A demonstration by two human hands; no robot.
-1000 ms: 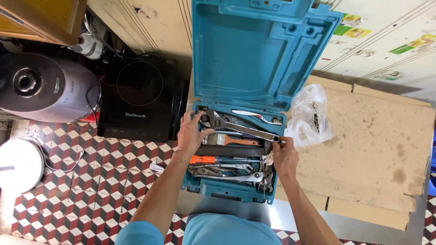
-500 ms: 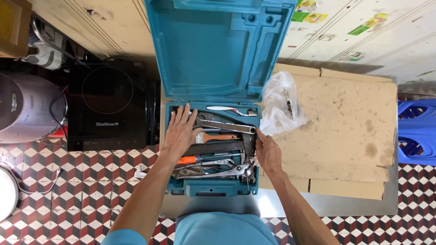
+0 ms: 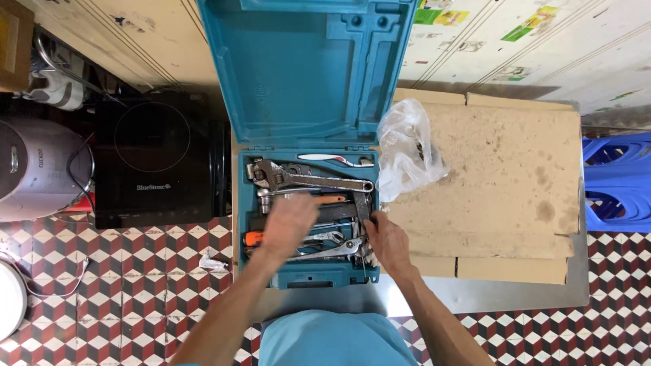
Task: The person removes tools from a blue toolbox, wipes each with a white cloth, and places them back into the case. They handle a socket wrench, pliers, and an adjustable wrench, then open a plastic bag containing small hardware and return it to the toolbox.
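**Hands sorting through the open tool case**

While the adjustable wrench [image 3: 308, 179] lies at 12 o'clock in the teal case [image 3: 247, 271], the blurred left hand [image 3: 290, 220] hovers, grip unclear; the right hand [image 3: 388, 240], fingers loosely curled, touches tools at 3 o'clock. Picking one calls for a clean pinch.

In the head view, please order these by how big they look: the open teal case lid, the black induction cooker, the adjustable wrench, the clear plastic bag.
1. Teal case lid
2. Black induction cooker
3. Clear plastic bag
4. Adjustable wrench

The lid stands nearer the camera, so its lead is unsure.

One open teal tool case [image 3: 298, 88], one adjustable wrench [image 3: 305, 179], one clear plastic bag [image 3: 407, 149], one black induction cooktop [image 3: 152, 159] — and two hands, left hand [image 3: 288, 220] and right hand [image 3: 386, 240].
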